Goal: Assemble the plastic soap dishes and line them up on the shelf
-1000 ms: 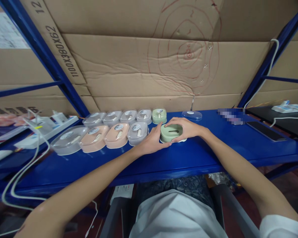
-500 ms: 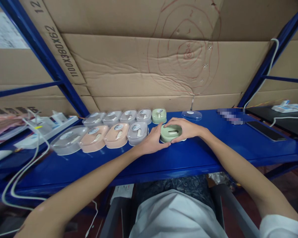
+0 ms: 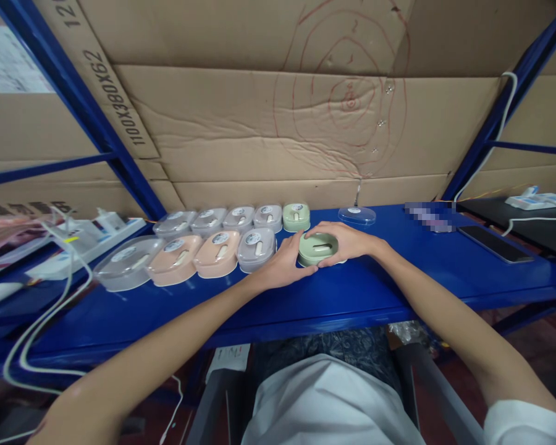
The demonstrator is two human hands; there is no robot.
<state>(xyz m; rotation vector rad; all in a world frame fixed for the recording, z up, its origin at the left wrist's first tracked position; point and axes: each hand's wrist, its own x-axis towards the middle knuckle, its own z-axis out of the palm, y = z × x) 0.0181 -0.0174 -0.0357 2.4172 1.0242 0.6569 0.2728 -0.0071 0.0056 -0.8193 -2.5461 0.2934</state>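
A small light-green rounded box [image 3: 314,254] with a dark elongated slot in its top sits on the blue table [image 3: 352,303]. My left hand [image 3: 291,262] grips its left side, thumb along the near edge. From the right my right hand [image 3: 345,241] wraps round it, fingers over the far rim and thumb at the front. A clear oval lid [image 3: 356,215] with a round sticker lies behind my right hand. Just left of my left hand stands a grey box [image 3: 256,250] with a clear cover and a pale pill-shaped piece on top.
Two peach boxes [image 3: 173,262] and a larger grey box [image 3: 125,269] continue the front row. Behind are several grey boxes [image 3: 208,219] and a covered green box [image 3: 296,216]. A phone [image 3: 495,243] lies at right; a power strip [image 3: 83,250] and white cables are at left.
My hands keep the same hold on the green box. The whole view has shifted very slightly; nothing else visibly differs.
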